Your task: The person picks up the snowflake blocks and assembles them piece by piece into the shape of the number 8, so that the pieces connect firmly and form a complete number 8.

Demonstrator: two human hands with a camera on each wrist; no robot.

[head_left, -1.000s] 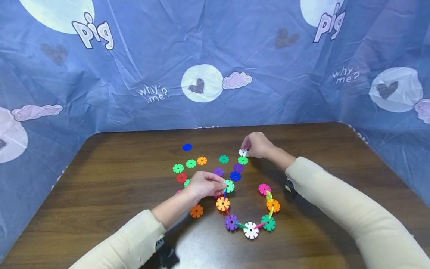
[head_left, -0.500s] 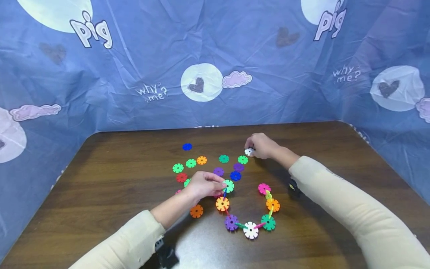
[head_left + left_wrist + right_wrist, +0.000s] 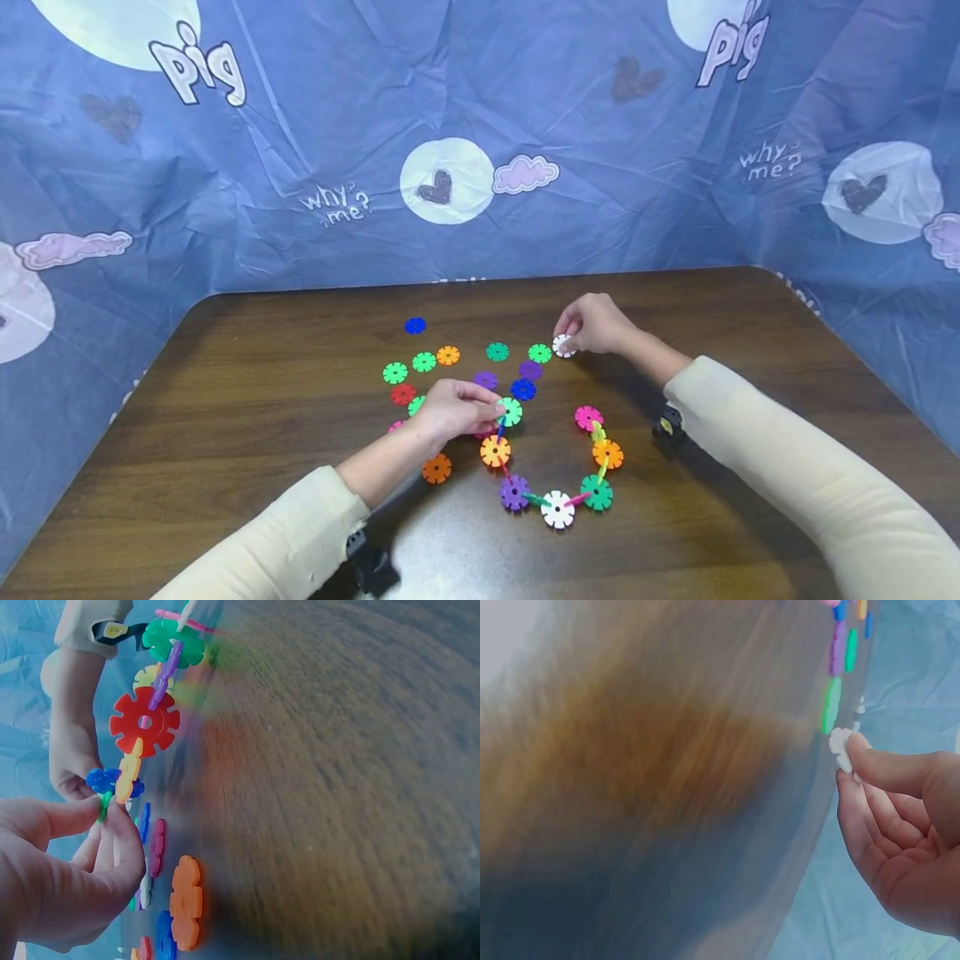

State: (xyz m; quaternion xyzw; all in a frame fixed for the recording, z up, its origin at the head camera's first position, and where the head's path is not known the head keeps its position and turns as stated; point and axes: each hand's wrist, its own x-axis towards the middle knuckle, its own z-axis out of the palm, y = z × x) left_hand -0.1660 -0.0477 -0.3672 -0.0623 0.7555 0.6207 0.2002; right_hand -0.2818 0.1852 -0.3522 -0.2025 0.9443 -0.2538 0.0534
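Observation:
Near the middle of the table, my left hand (image 3: 459, 412) pinches a light green notched disc (image 3: 511, 412) between thumb and fingertips. This disc ends a U-shaped chain of interlocked plastic snowflake discs, with an orange disc (image 3: 495, 451), a purple disc (image 3: 514, 493) and a white disc (image 3: 558, 510) along it. A pink disc (image 3: 588, 418) forms the chain's other end. Farther back, my right hand (image 3: 596, 323) pinches a loose white disc (image 3: 562, 346) by its edge. The right wrist view shows that white disc (image 3: 841, 748) between thumb and forefinger.
Loose discs lie between and behind the hands, among them a green one (image 3: 539, 353), a blue one (image 3: 523, 389) and a red one (image 3: 403, 394). An orange disc (image 3: 437, 468) lies beside the left forearm. A blue printed cloth (image 3: 480, 242) hangs behind the wooden table (image 3: 285, 342).
The right hand has drawn the white disc away to the right from beside the loose green disc and turned its face more toward the head camera. The left hand has stayed in place.

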